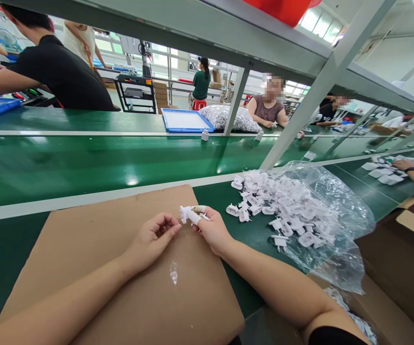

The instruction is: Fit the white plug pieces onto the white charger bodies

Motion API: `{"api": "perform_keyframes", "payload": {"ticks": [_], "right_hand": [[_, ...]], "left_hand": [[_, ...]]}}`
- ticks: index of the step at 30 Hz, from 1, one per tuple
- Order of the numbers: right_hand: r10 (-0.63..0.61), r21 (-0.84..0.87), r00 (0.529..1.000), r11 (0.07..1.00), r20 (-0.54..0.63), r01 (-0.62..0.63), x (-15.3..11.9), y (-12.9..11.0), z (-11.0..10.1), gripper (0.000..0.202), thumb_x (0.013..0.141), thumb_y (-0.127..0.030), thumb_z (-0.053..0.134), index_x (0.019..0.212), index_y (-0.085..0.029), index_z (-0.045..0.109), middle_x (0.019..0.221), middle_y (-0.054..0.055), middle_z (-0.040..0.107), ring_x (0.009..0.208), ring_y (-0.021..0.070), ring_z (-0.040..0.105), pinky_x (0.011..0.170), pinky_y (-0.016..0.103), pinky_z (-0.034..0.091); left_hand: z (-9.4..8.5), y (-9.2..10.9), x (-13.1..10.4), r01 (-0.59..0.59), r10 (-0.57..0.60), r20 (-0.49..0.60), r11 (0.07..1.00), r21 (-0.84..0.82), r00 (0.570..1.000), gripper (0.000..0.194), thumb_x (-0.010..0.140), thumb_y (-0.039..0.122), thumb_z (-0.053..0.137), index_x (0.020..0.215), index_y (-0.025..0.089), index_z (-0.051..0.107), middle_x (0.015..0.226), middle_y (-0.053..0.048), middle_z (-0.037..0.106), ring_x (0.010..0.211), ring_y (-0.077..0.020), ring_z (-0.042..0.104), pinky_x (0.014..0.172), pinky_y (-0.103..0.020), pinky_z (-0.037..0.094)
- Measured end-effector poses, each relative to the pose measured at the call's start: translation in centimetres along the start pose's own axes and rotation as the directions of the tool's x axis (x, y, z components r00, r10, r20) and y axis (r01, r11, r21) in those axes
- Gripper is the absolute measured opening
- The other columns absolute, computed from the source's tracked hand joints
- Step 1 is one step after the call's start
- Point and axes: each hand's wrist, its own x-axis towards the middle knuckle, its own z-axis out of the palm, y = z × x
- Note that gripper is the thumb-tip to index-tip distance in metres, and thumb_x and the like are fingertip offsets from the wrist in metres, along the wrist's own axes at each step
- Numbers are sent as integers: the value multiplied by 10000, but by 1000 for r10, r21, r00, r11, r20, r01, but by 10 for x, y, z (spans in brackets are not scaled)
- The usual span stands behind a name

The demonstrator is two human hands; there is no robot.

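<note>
My right hand (216,232) pinches a small white plastic plug piece (184,214) above the cardboard sheet (120,239). White coverings wrap the thumb and a finger of that hand. Close by on the left, my left hand (158,235) has its thumb pressed to its curled fingers, just short of the piece. Whatever those fingers may hold is too small or hidden to make out. A heap of similar white plastic pieces (289,206), some with pins, spills from a clear plastic bag (350,215) to the right.
A scrap of clear plastic (173,273) lies on the cardboard. Beyond runs a green conveyor belt (84,158) carrying small white blocks (205,135). A slanted metal post (300,100) rises beside the heap. Open cartons (401,268) stand at lower right, near another person's hand (403,164).
</note>
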Motion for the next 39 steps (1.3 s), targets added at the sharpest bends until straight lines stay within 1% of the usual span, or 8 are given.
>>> {"api": "perform_keyframes", "payload": {"ticks": [3,6,14,21,25,28,36,39], "right_hand": [[-32,-24,999,999,25,33,0,2,1,327,632,-338,806,893,-164,712,757,-3,658,567,70,468,553,227,352],[-77,-55,995,995,57,81,-1,6,1,302,646,-333,804,883,-163,725,747,-1,657,578,75,467,562,227,360],[-103,-78,991,991,88,110,0,9,0,305,673,-360,804,901,-167,738,781,25,681,588,89,465,572,240,371],[-100,-66,992,992,81,106,-1,6,1,321,630,-356,829,877,-171,739,764,18,680,593,95,482,589,247,391],[-94,-54,993,994,74,98,-1,6,0,312,639,-347,824,882,-171,737,795,25,700,599,93,497,601,249,400],[-93,-52,994,994,64,97,-1,7,-1,318,642,-345,823,894,-170,737,817,32,710,607,94,513,607,250,408],[-109,-62,993,992,54,112,0,6,1,319,639,-365,824,873,-170,729,824,41,722,609,104,530,607,257,420],[-109,-58,993,992,54,112,0,7,0,331,635,-375,823,879,-173,726,838,46,727,621,111,545,611,262,432]], "left_hand": [[0,-3,3,51,-53,-47,997,-52,998,357,850,537,656,955,196,640,781,-4,617,709,-139,539,643,-238,432],[0,-2,4,41,-42,-22,998,-49,999,368,849,547,651,928,187,658,795,-15,629,703,-138,535,637,-241,425],[2,2,2,44,-45,-24,998,-43,999,379,843,551,657,838,174,612,741,-8,591,643,-121,471,569,-224,369],[2,2,1,24,-24,-4,999,-41,1000,368,857,543,640,811,182,583,694,21,531,621,-114,438,559,-216,354],[1,0,3,47,-49,-52,998,-41,997,348,859,535,646,880,190,614,745,12,572,673,-123,484,604,-221,389],[1,2,3,57,-59,-55,998,-33,997,350,855,535,643,925,192,643,746,9,586,684,-127,503,631,-229,409],[2,11,1,39,-40,-38,999,-27,998,351,835,527,640,901,183,670,724,1,596,661,-132,512,615,-238,418],[2,11,1,32,-33,-52,999,-8,998,351,831,528,637,894,184,675,713,1,600,643,-131,512,602,-236,424]]}}
